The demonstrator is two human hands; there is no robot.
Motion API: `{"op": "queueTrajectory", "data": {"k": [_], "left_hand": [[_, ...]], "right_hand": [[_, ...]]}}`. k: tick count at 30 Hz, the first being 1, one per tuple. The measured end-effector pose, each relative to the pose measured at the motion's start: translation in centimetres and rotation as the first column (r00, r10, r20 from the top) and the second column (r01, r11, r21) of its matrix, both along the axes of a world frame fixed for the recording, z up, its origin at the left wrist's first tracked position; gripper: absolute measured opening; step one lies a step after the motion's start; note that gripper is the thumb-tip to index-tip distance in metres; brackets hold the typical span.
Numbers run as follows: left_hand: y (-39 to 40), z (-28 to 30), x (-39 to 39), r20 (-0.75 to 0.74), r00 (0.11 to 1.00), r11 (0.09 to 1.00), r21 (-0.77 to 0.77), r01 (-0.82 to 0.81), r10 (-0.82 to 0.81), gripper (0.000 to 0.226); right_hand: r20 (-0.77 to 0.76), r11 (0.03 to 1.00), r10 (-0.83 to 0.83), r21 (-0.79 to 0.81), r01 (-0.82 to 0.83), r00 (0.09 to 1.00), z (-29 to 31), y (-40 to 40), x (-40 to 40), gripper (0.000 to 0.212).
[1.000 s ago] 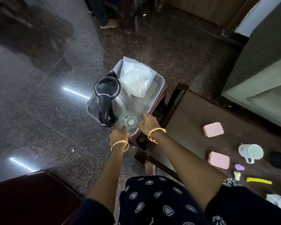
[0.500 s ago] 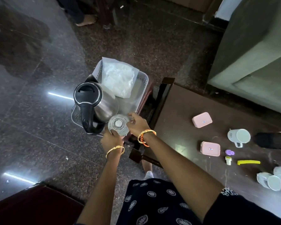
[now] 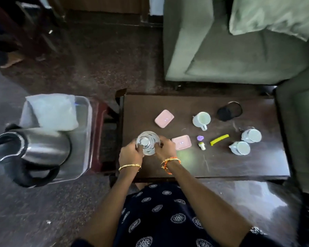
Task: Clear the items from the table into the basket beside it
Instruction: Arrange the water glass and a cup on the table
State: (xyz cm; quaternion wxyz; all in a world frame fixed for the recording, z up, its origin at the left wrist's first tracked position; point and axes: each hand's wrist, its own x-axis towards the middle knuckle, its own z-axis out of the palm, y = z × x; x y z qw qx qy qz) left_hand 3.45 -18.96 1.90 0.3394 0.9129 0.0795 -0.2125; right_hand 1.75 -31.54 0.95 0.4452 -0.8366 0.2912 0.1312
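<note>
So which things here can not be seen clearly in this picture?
- Basket floor, head view: hidden by kettle and white bag.
- Glass base: covered by left hand and right hand.
- Two small caps: too small to identify.
- Dark object: blurred.

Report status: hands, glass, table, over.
Left hand and right hand both clasp the clear glass, over the table edge. Basket holds kettle and bag. Mugs, pink boxes not yet cleared. Nothing blocking.
</note>
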Motion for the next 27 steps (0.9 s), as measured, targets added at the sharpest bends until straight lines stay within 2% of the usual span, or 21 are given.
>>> {"op": "queueTrajectory", "data": {"k": [3,6,10,13,15,17,19,22,24,27], "left_hand": [[-5.6,-0.1,0.2,-0.038,0.990,0.990,0.022,0.140,-0.139,0.028],[-11.6,-0.3,0.8,-0.096,0.980,0.984,-0.071,0.166,-0.173,0.028],[-19.9,-0.8,2.8,-0.131,0.971,0.956,-0.243,0.163,-0.199,0.031],[-25.3,-1.8,4.9,-0.227,0.968,0.936,-0.352,0.016,-0.102,0.041],[-28.2,-3.6,6.2,-0.271,0.963,0.938,-0.338,-0.080,-0.015,0.047],[-30.4,-6.2,7.4,-0.244,0.970,0.972,-0.224,-0.073,0.017,0.045],[-32.1,-8.9,8.8,-0.230,0.973,0.994,-0.110,-0.024,-0.002,0.045],[-33.9,-13.3,9.7,-0.310,0.946,0.996,-0.007,0.094,-0.092,0.052],[-34.2,-15.1,9.0,-0.319,0.937,0.985,0.047,0.164,-0.141,0.047],[-34.0,-16.0,8.1,-0.243,0.950,0.948,0.197,0.249,-0.199,0.041]], "right_hand": [[-0.012,0.981,-0.190,-0.032,0.190,0.982,-0.8,-5.1,-1.6,0.023],[0.006,0.935,-0.350,-0.064,0.350,0.937,-1.1,-10.9,-2.2,0.023],[0.078,0.920,-0.361,-0.133,0.369,0.929,-0.7,-19.3,-0.6,0.028],[0.141,0.920,-0.334,-0.167,0.355,0.932,-0.3,-25.8,2.1,0.025],[0.124,0.927,-0.282,-0.220,0.303,0.952,-0.8,-29.9,4.6,0.025],[0.058,0.921,-0.161,-0.350,0.171,0.985,-2.2,-33.2,7.3,0.027],[0.007,0.885,-0.014,-0.466,0.016,1.000,-3.8,-35.2,10.0,0.030],[-0.119,0.795,0.202,-0.560,-0.234,0.972,-7.6,-36.9,12.8,0.032],[-0.174,0.750,0.278,-0.575,-0.326,0.945,-9.5,-37.2,13.6,0.029],[-0.222,0.733,0.300,-0.568,-0.373,0.928,-11.2,-37.3,13.9,0.024]]}}
